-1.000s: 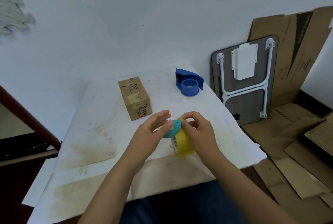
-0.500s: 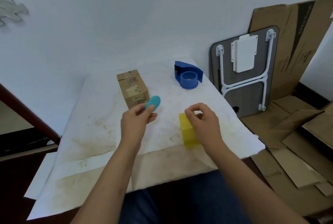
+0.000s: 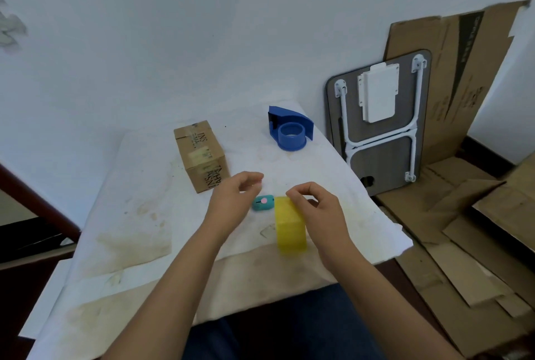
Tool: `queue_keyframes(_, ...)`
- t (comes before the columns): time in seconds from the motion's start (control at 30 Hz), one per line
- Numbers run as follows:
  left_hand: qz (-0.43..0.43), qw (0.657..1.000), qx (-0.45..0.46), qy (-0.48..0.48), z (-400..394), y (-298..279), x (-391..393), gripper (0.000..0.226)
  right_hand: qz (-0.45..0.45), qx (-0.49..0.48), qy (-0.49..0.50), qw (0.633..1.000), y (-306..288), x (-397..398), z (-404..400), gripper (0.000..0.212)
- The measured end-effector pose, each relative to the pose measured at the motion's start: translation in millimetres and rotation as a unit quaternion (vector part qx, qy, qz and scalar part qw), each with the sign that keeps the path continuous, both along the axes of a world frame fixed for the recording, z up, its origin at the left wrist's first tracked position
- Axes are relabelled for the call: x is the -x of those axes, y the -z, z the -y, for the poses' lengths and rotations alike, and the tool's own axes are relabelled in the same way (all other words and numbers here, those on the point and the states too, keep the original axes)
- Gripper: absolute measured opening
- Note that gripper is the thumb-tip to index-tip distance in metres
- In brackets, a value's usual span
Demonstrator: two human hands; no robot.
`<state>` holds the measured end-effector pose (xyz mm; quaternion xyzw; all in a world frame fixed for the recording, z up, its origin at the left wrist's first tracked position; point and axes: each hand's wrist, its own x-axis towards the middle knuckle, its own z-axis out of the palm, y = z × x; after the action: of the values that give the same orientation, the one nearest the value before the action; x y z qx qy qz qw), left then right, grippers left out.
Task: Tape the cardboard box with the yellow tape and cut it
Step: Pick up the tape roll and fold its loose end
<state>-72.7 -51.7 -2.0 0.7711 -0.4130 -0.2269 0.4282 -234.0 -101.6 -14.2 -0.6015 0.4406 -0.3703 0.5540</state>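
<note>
The small brown cardboard box (image 3: 201, 154) lies on the white-covered table (image 3: 139, 215), behind my hands. The yellow tape roll (image 3: 289, 226) stands on its edge near the table's front. My right hand (image 3: 318, 212) rests against its right side, thumb and forefinger pinched at the roll's top. A small teal cutter with a pink dot (image 3: 263, 203) lies on the table just left of the roll. My left hand (image 3: 234, 200) hovers beside the cutter with its fingers loosely apart and nothing in them.
A blue tape dispenser (image 3: 291, 131) sits at the table's back right. A folded grey table (image 3: 379, 122) leans on the wall to the right. Flattened cardboard sheets (image 3: 463, 229) cover the floor there. The table's right edge is close to the roll.
My left hand carried the teal cutter away from the roll, then laid it on the table beside the roll and let go. My right hand stayed on the roll.
</note>
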Motion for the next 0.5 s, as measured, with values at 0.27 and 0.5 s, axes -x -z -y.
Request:
queue_keyframes(0.27, -0.200, 0.975, 0.092, 0.032, -41, -15, 35, 0.025, 0.020, 0.037, -0.038, 0.998, 0, -4, -14, 0.007)
queue_keyframes(0.5, -0.212, 0.971, 0.107, 0.012, -40, -15, 33, 0.022, -0.145, 0.254, -0.017, 0.956, 4, -2, -9, 0.015)
